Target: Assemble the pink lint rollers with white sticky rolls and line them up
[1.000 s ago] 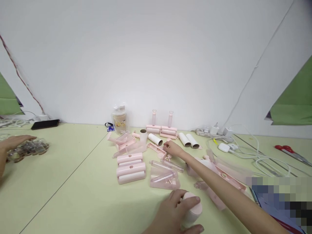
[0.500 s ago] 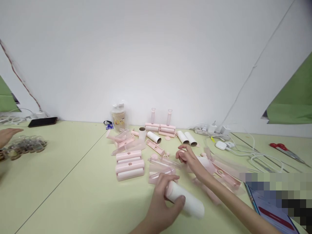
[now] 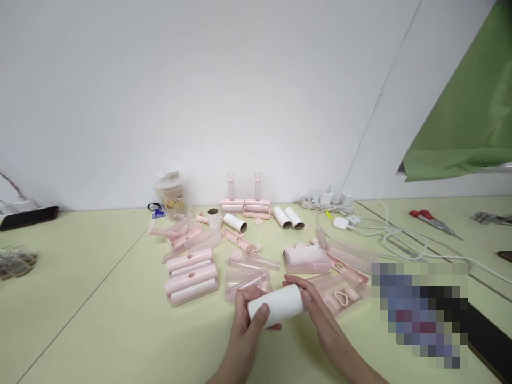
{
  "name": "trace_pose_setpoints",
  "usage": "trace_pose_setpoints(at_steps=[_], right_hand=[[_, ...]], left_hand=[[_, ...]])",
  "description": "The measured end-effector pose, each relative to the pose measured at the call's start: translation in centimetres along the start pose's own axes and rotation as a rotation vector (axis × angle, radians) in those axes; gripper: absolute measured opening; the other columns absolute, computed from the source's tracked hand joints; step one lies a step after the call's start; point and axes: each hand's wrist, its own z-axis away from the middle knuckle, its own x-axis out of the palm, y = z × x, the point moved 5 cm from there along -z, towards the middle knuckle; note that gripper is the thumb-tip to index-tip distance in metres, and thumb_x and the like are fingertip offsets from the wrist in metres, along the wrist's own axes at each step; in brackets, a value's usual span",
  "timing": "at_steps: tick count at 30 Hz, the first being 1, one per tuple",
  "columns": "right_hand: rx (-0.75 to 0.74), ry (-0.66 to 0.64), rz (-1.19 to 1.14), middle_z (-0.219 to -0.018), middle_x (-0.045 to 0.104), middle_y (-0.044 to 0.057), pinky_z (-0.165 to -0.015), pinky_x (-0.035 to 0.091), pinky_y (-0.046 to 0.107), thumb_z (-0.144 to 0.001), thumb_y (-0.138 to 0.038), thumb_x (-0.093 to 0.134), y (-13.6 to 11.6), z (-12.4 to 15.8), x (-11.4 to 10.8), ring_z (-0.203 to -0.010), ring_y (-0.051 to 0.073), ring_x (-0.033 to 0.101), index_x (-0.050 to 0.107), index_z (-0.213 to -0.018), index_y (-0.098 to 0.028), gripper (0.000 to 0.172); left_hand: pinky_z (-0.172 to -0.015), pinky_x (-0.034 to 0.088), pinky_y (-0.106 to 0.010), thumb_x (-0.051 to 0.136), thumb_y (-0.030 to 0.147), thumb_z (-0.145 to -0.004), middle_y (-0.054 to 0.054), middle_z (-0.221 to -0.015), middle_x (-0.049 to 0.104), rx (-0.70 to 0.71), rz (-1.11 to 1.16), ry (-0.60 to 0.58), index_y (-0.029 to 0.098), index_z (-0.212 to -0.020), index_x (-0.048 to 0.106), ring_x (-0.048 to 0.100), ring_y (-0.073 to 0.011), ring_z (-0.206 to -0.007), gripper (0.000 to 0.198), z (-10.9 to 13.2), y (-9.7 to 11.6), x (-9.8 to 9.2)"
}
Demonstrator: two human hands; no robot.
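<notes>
My left hand [image 3: 250, 322] is wrapped round a white lint roller refill [image 3: 278, 305], its thumb lying across the front. My right hand [image 3: 316, 309] grips the refill's right end, and its fingers and palm cover that end. The refill is held over the near part of the table, slightly higher on the right. Just behind it lie clear plastic pieces [image 3: 248, 282]. A pink roller case with a white roll [image 3: 307, 258] rests beyond my right hand, and a clear cover holding a pink heart-shaped ring [image 3: 341, 298] lies beside that hand.
Assembled pink lint rollers [image 3: 192, 277] lie at left, others [image 3: 245, 207] by the wall. Spare white rolls [image 3: 235, 222] and pink cases [image 3: 236, 240] are scattered between. A bagged cup [image 3: 171, 194], white cables [image 3: 386, 234], red-handled scissors [image 3: 434, 221] and a phone [image 3: 30, 217] surround them.
My right hand has come back from the parts to the refill's right end. The refill has turned so that this end points up slightly. The view has swung right; another person's hand has left it.
</notes>
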Motion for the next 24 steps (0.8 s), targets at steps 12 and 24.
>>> trace_pose_setpoints(at_steps=[12,24], right_hand=[[-0.037,-0.112,0.057,-0.14,0.037,0.006,-0.101,0.034,0.036,-0.084,-0.047,0.05,-0.2,1.0,0.6,-0.131,0.024,0.029,0.031,-0.131,-0.032,0.053],[0.049,0.018,-0.223,-0.115,0.055,0.007,-0.083,0.048,0.035,-0.073,-0.048,0.063,0.1,1.9,2.1,-0.101,0.025,0.055,0.05,-0.111,-0.027,0.046]], left_hand=[[-0.077,0.043,-0.029,0.065,0.036,-0.075,-0.003,-0.096,0.055,0.096,-0.045,-0.032,0.022,-0.089,0.053,0.053,-0.0207,-0.094,0.023,0.0,0.6,-0.3],[-0.09,0.037,-0.037,0.068,0.042,-0.067,-0.007,-0.108,0.053,0.158,-0.062,-0.106,0.024,-0.106,0.052,0.046,-0.0279,-0.107,0.046,0.6,1.6,0.3]])
